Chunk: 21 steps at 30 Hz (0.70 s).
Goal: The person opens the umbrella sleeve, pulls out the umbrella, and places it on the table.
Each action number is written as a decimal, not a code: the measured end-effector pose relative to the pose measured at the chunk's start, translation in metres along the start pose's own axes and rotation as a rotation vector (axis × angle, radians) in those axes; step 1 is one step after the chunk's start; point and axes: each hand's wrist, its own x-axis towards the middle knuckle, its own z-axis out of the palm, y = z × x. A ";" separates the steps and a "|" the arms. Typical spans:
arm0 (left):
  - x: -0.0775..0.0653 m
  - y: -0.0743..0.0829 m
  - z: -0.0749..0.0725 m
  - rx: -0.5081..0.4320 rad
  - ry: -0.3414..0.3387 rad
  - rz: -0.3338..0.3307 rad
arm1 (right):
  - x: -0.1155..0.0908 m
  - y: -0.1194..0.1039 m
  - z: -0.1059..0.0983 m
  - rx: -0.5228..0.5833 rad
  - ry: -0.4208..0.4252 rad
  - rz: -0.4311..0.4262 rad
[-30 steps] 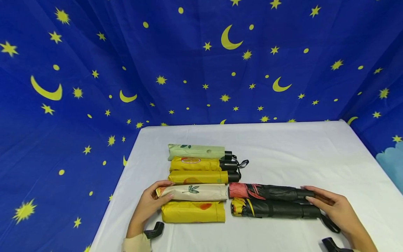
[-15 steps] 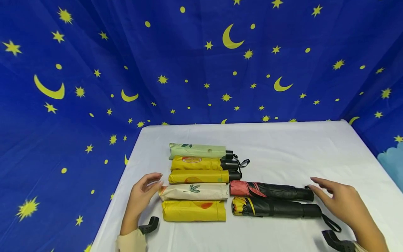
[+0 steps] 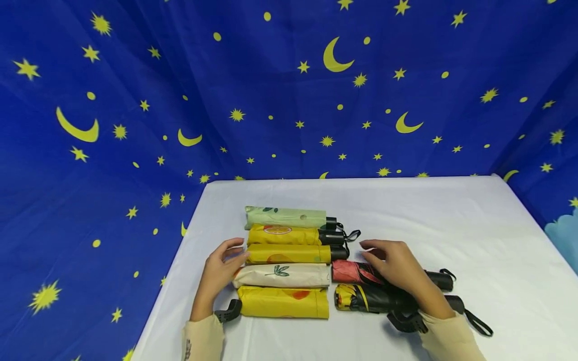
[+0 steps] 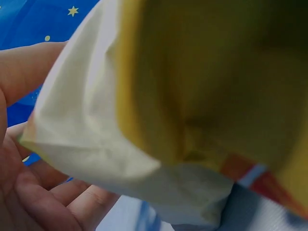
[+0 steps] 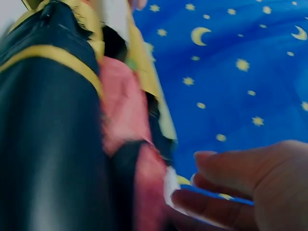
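Looks like a draped recording booth; what room lies beyond it, can't tell. Evidence: deep-blue cloth (image 3: 289,100) at back, left and right, printed with yellow moons and stars, a pale cloud (image 3: 562,231) at the right edge. White-covered bench (image 3: 433,215) set within. Black fittings (image 3: 229,311) worn at both wrists.

In the head view, the left hand (image 3: 220,271) is lower left of centre, the right hand (image 3: 398,263) lower right, fingers (image 3: 373,244) loosely bent.
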 end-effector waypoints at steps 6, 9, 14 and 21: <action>0.003 -0.003 0.003 0.028 -0.024 -0.014 | 0.017 -0.003 0.030 0.035 -0.102 0.032; 0.003 -0.004 0.005 0.040 -0.031 0.004 | 0.019 -0.006 0.036 0.050 -0.106 0.029; 0.004 -0.005 0.006 0.042 -0.036 -0.011 | 0.020 -0.011 0.038 0.025 -0.103 0.042; 0.005 -0.012 0.006 0.040 -0.058 -0.012 | 0.020 -0.018 0.038 -0.026 -0.093 0.111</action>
